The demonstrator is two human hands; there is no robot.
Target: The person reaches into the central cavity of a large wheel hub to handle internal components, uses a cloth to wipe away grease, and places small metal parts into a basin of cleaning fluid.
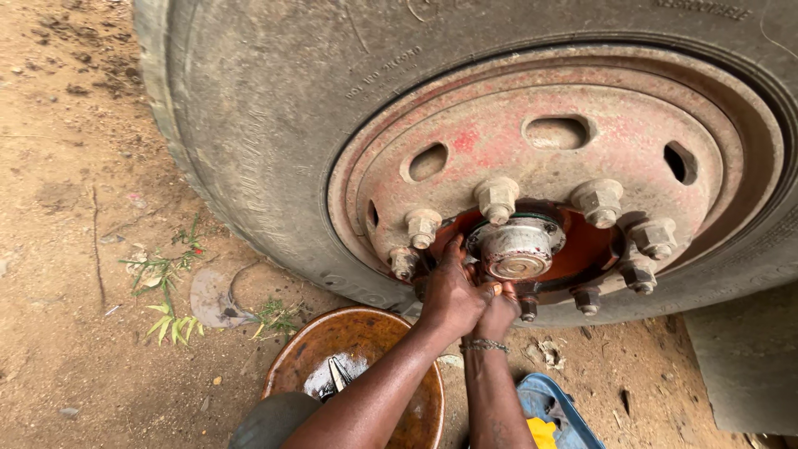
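left arm: comes up from the bottom middle of the frame, bare forearm angled up and right
left hand [450,293]: fingers stretched upward, back facing the camera
right hand [497,313]: tucked just right of it, touching, fingers curled, beaded bracelet [485,344] on the wrist

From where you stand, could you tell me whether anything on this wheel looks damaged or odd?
The red wheel rim is worn, its paint flaking around the lug nuts. Both hands, left hand and right hand, press beside the hub cap. Nothing looks spilled or askew.
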